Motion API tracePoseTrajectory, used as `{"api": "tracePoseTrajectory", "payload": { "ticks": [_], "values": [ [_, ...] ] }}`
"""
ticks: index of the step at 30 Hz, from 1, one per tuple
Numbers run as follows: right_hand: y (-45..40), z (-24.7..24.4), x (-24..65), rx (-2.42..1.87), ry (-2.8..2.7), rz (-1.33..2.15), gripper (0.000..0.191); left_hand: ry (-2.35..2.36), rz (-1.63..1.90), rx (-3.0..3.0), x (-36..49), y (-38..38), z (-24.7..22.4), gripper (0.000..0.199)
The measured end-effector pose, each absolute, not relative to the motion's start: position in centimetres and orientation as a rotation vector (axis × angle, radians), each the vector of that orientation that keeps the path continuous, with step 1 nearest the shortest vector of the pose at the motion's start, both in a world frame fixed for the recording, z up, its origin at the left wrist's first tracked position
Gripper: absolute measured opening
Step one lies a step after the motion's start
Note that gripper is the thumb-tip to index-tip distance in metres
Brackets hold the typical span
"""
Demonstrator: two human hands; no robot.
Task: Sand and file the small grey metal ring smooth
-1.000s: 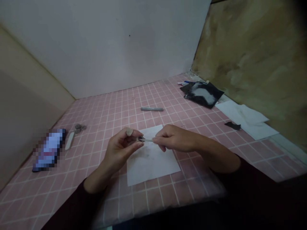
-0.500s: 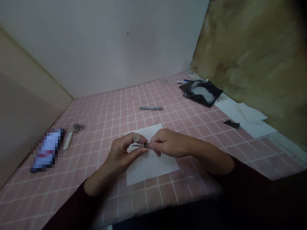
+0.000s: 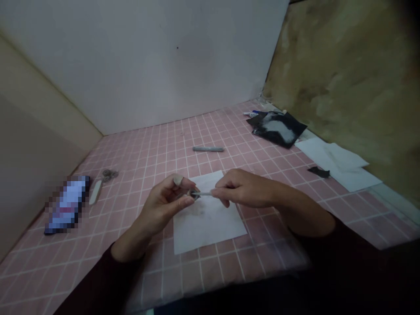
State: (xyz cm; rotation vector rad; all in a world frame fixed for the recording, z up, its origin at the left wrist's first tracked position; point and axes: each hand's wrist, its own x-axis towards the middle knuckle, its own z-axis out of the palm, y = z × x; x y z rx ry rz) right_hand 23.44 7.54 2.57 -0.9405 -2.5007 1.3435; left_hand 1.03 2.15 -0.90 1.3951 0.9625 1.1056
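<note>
My left hand (image 3: 161, 199) is closed, pinching a small metal ring (image 3: 193, 193) between thumb and fingers. A pale wrap (image 3: 177, 180) covers part of one finger of that hand. In my right hand (image 3: 241, 189), closed, is a thin grey rod (image 3: 204, 193) that looks like a needle file. Its left end meets the ring; whether the tip sits inside the opening cannot be made out. Both hands are above a white sheet of paper (image 3: 213, 227), which bears a greyish smudge below the ring.
A grey stick (image 3: 208, 149) lies beyond the paper on the pink checked tabletop (image 3: 147, 245). At left are a blurred-out packet (image 3: 67, 204), a white strip (image 3: 96, 192) and looped metal pieces (image 3: 110, 174). Black sheets (image 3: 295, 127), white papers (image 3: 348, 164) and a black scrap (image 3: 319, 172) lie right.
My right hand has moved right and slightly up, drawing the rod back, so more of it shows between the hands. The pointed end that stuck out left of the ring no longer shows.
</note>
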Motion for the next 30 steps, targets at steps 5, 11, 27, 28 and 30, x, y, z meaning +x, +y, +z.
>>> {"api": "tracePoseTrajectory", "payload": {
  "ticks": [5, 11, 27, 28, 30],
  "values": [
    [7.24, 2.72, 23.35, -0.927, -2.542, 1.318, 0.037, 0.919, 0.978, 1.355, 1.12, 1.97, -0.83, 0.023],
    [7.11, 2.85, 23.34, -0.956, -2.552, 1.301, 0.035, 0.852, 0.903, 1.322, 1.08, 1.63, -0.69, 0.023],
    [7.56, 2.34, 23.40, -0.944, -2.530, 1.400, 0.038, 0.859, 1.005, 1.426, 0.95, 1.89, -1.27, 0.024],
    [7.54, 2.31, 23.34, -0.947, -2.513, 1.409, 0.038, 0.866, 1.002, 1.439, 0.98, 1.93, -1.29, 0.024],
    [7.49, 2.28, 23.18, -0.949, -2.491, 1.427, 0.038, 0.882, 1.007, 1.472, 1.06, 1.99, -1.30, 0.023]
  ]
}}
